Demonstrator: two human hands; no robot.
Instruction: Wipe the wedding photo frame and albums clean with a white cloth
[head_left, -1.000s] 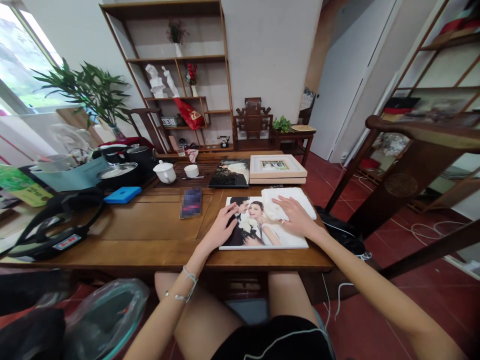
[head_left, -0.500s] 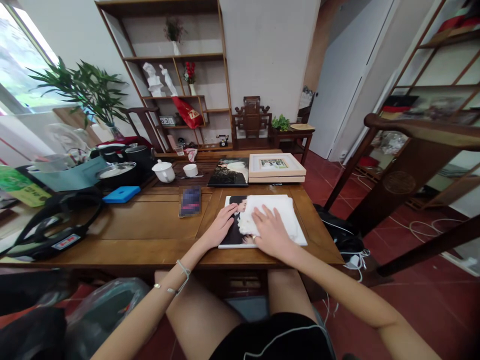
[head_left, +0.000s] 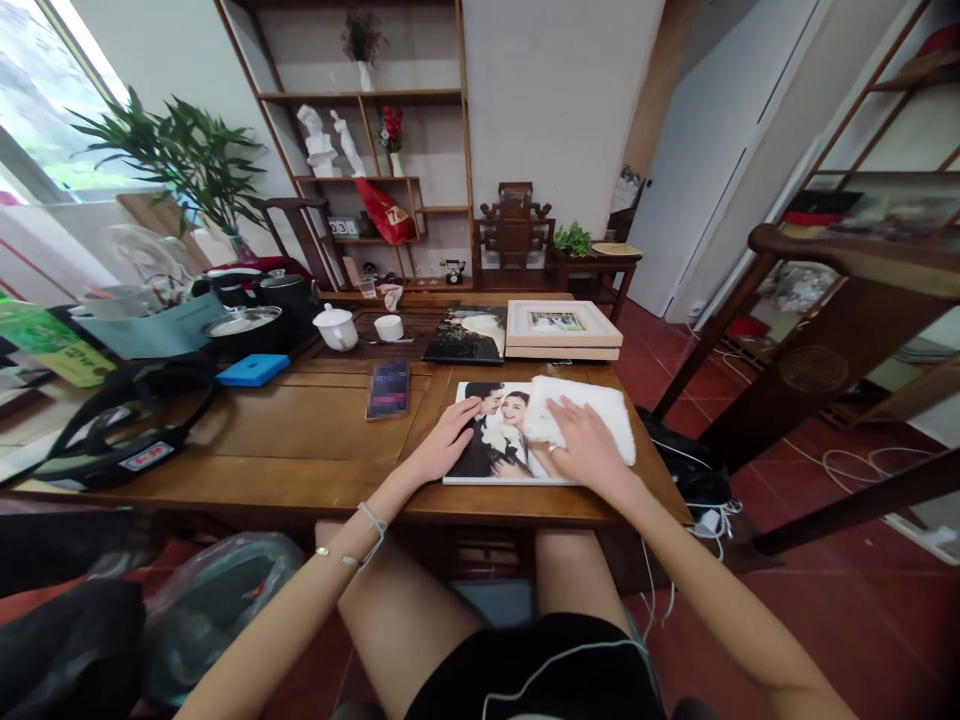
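A large photo print of a couple (head_left: 491, 440) lies flat near the front edge of the wooden table (head_left: 300, 450). My left hand (head_left: 442, 448) rests open on the print's left edge, fingers stretched out. My right hand (head_left: 581, 448) lies flat with spread fingers on a folded white cloth (head_left: 592, 412), pressing it onto the right part of the print.
Behind the print lie a dark photo print (head_left: 465, 335) and a stack of framed pictures (head_left: 562, 330). A phone (head_left: 388, 388), blue box (head_left: 253, 370), teapot (head_left: 335, 328), cup (head_left: 388, 327) and black headset (head_left: 127, 430) are to the left. A wooden chair (head_left: 817, 340) stands right.
My right hand slid the white cloth down over the photo, then back to the right, uncovering the couple's faces again. My left hand stayed on the print's left edge.
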